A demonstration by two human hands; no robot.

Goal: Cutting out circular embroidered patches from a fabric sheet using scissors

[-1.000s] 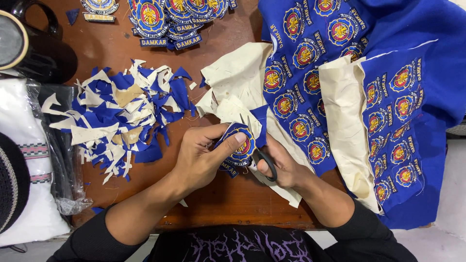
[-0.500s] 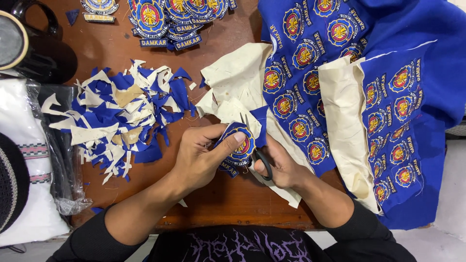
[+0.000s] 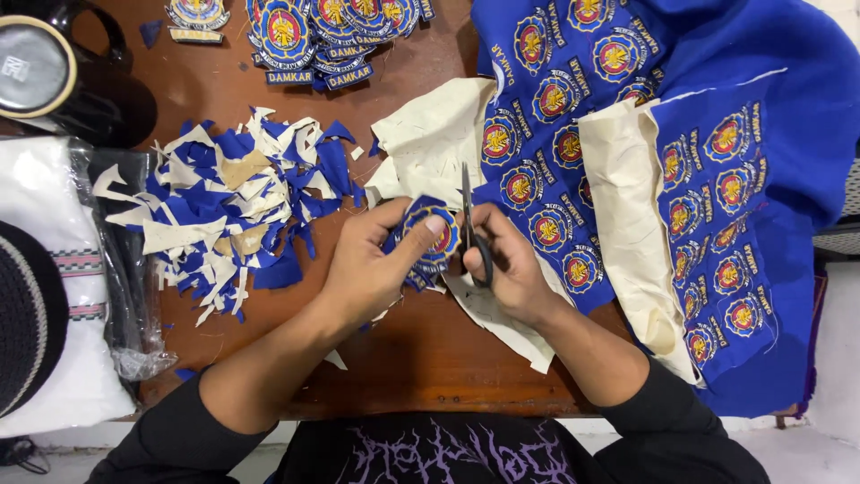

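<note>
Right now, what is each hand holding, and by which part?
The left hand pinches a round embroidered patch at its edge, thumb on its face. The right hand holds scissors by the handle loops, blades pointing away.

Even, fairly bright light falls from overhead onto my tabletop [image 3: 430,350], whose brown wood gives back a soft sheen near the front edge. Shadows are short and soft under my left hand [image 3: 372,264] and right hand [image 3: 511,269]. The blue cloth [image 3: 761,81] looks strongly saturated. Focus is sharp at centre, and the edges bend slightly outward from the wide lens. No motion blur shows.
</note>
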